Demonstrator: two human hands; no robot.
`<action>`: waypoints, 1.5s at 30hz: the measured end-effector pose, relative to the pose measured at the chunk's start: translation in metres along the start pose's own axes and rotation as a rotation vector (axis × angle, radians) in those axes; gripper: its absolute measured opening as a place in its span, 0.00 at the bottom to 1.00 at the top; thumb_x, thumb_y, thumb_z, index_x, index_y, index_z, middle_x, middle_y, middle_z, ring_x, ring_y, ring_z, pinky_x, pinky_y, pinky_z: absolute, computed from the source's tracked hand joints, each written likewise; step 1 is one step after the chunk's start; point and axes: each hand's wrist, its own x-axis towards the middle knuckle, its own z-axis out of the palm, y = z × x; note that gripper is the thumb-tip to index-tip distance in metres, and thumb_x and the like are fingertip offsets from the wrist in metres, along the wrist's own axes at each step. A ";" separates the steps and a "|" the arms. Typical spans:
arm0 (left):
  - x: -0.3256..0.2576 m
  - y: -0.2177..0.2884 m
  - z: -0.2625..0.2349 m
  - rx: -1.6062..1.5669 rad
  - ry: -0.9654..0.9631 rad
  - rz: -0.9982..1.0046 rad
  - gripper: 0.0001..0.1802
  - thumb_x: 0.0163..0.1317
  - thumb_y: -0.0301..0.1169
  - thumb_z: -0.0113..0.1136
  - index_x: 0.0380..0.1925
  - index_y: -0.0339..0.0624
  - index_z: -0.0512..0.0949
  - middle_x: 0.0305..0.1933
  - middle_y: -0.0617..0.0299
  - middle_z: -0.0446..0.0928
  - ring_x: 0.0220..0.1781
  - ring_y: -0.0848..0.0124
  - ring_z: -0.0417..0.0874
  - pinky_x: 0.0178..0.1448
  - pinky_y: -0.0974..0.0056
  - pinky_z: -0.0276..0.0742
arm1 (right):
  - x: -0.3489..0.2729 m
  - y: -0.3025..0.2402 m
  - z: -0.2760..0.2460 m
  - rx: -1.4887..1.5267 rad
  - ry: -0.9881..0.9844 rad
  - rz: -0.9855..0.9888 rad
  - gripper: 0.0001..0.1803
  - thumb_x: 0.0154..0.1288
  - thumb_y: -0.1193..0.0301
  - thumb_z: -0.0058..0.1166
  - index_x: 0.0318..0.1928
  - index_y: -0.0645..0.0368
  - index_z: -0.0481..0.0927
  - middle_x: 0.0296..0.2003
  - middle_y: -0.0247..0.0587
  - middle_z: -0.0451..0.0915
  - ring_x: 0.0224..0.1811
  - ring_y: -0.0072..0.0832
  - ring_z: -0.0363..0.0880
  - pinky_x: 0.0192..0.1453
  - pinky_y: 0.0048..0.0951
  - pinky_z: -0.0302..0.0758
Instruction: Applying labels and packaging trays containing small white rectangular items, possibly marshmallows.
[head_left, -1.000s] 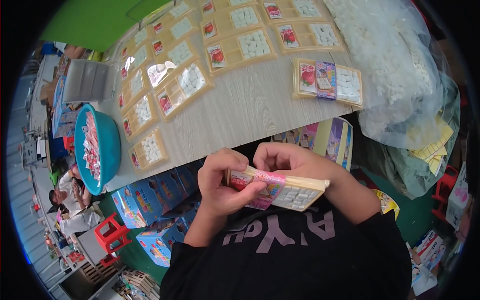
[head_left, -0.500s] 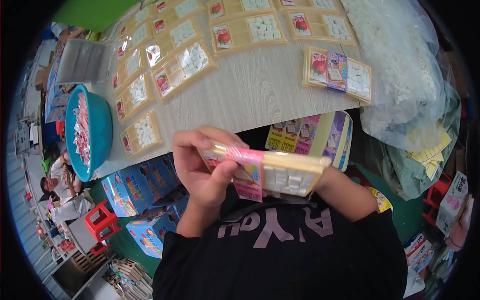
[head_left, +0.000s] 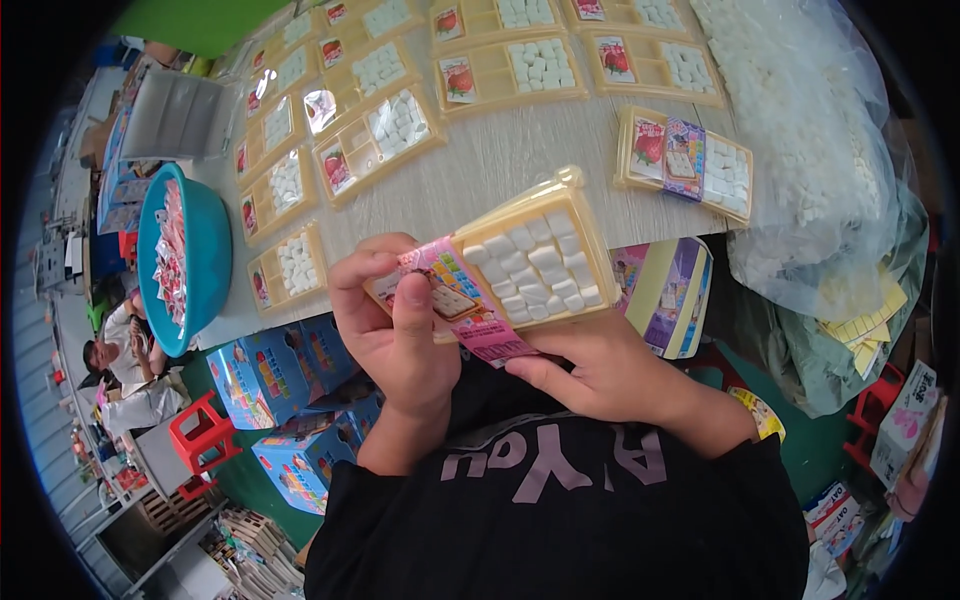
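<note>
Up in front of my chest is a clear-lidded marshmallow tray (head_left: 535,265), tilted, its white marshmallows facing me. A pink printed cardboard sleeve (head_left: 470,300) wraps around its left part. My left hand (head_left: 385,335) grips the left end, thumb on the sleeve and fingers behind. My right hand (head_left: 605,375) holds the lower edge, thumb near the sleeve's bottom end; its other fingers are hidden behind the tray. On the table's right lies another tray with a purple sleeve (head_left: 685,158).
Several unsleeved marshmallow trays (head_left: 510,72) stand in rows on the grey table (head_left: 490,145). A teal basin (head_left: 212,260) of small packets is at the left edge, a big clear bag of marshmallows (head_left: 800,130) at the right. Stacked printed sleeves (head_left: 675,295) and blue boxes (head_left: 265,380) sit below table level.
The held tray has turned from nearly edge-on to showing its top, its right end raised. My right hand has come from behind it to the lower edge. My left hand keeps its grip.
</note>
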 end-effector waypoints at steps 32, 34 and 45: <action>0.004 0.007 0.010 0.091 -0.258 -0.633 0.11 0.71 0.24 0.53 0.51 0.36 0.70 0.42 0.65 0.73 0.40 0.81 0.74 0.46 0.74 0.72 | -0.015 -0.036 -0.096 -0.538 0.140 -0.162 0.17 0.56 0.65 0.69 0.43 0.56 0.81 0.52 0.51 0.78 0.53 0.48 0.77 0.56 0.41 0.72; 0.003 0.008 0.017 0.110 -0.286 -0.608 0.11 0.71 0.24 0.53 0.51 0.36 0.70 0.42 0.65 0.72 0.41 0.82 0.75 0.47 0.74 0.73 | -0.007 -0.045 -0.091 -0.579 0.013 -0.145 0.23 0.52 0.60 0.72 0.46 0.54 0.81 0.59 0.52 0.73 0.61 0.49 0.73 0.60 0.44 0.71; 0.010 -0.002 0.027 0.431 -0.464 -0.273 0.27 0.64 0.27 0.58 0.63 0.38 0.65 0.60 0.50 0.73 0.48 0.64 0.78 0.51 0.63 0.75 | -0.006 -0.026 -0.147 -0.733 0.056 -0.021 0.25 0.51 0.66 0.69 0.50 0.58 0.76 0.60 0.50 0.75 0.59 0.51 0.74 0.65 0.47 0.68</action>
